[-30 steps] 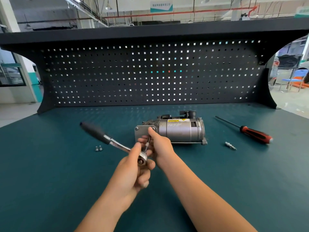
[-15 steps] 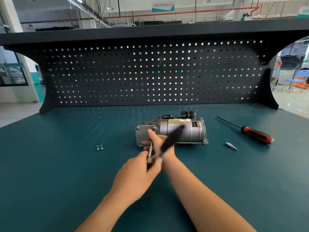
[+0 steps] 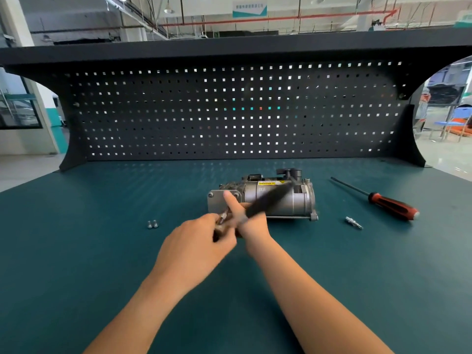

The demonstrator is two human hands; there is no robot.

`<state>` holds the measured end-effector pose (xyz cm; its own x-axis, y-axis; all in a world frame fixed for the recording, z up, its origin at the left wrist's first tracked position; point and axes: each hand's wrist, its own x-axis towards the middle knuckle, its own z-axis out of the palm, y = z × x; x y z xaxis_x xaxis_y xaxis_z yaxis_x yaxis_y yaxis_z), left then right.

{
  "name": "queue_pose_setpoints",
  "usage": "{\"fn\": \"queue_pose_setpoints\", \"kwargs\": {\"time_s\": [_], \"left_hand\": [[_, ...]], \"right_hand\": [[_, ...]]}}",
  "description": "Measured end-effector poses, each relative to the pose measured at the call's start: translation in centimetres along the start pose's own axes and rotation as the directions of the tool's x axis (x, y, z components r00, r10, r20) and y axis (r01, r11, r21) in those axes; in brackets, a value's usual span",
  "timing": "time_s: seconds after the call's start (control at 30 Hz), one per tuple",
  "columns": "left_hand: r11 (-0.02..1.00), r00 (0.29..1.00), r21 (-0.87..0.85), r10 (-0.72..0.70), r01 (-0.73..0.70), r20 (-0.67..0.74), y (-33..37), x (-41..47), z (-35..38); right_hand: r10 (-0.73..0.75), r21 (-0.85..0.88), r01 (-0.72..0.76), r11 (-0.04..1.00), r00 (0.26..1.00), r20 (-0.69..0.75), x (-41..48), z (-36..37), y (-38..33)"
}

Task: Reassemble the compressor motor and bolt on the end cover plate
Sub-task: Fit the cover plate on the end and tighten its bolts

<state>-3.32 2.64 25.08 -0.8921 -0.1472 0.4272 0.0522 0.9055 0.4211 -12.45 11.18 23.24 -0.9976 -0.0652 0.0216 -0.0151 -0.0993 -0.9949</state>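
Note:
The grey compressor motor [image 3: 281, 200] lies on its side mid-bench, its square end cover plate [image 3: 217, 201] facing left. A ratchet wrench [image 3: 265, 203] with a black handle, blurred, slants up to the right across the motor body. My left hand [image 3: 196, 246] grips the wrench at its head, just in front of the cover plate. My right hand [image 3: 242, 215] pinches the thin extension bar [image 3: 222, 217] near the plate, its thumb raised against the plate. Two small bolts [image 3: 152, 224] lie on the mat to the left.
A red and black screwdriver [image 3: 383, 201] lies to the right of the motor, with a small metal fitting [image 3: 353, 222] in front of it. A black pegboard [image 3: 229, 111] closes the back of the green bench [image 3: 76, 251].
The wrench handle has swung from pointing up-left over to the right, across the motor body. Both hands stay by the cover plate.

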Motion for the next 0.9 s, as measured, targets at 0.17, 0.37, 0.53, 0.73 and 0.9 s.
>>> {"fn": "queue_pose_setpoints", "kwargs": {"time_s": [0.17, 0.37, 0.53, 0.73, 0.9], "left_hand": [[0.999, 0.999, 0.005, 0.053, -0.053, -0.008, -0.1, -0.7, 1.1], [-0.211, 0.779, -0.794, -0.166, 0.571, 0.604, 0.0, -0.7, 0.3], [0.461, 0.891, -0.763, -0.211, 0.453, 0.401, -0.5, 0.1, -0.4], [0.941, 0.992, 0.315, 0.113, -0.126, 0.062, 0.2, -0.5, 0.2], [0.966, 0.998, -0.259, 0.016, 0.001, 0.06, -0.6, -1.1, 1.0]], "right_hand": [[0.116, 0.221, -0.132, 0.966, 0.99, 0.086, 0.0, 0.1, -0.2], [0.163, 0.255, -0.205, 0.945, 0.971, 0.176, -0.1, -0.1, -0.4], [0.123, 0.11, -0.141, 0.984, 0.981, 0.153, -0.2, 0.0, -0.3], [0.008, 0.047, -0.009, 0.999, 1.0, 0.029, -0.1, -0.2, 0.1], [0.159, 0.251, -0.183, 0.951, 0.981, 0.113, 0.0, 0.3, -0.3]]}}
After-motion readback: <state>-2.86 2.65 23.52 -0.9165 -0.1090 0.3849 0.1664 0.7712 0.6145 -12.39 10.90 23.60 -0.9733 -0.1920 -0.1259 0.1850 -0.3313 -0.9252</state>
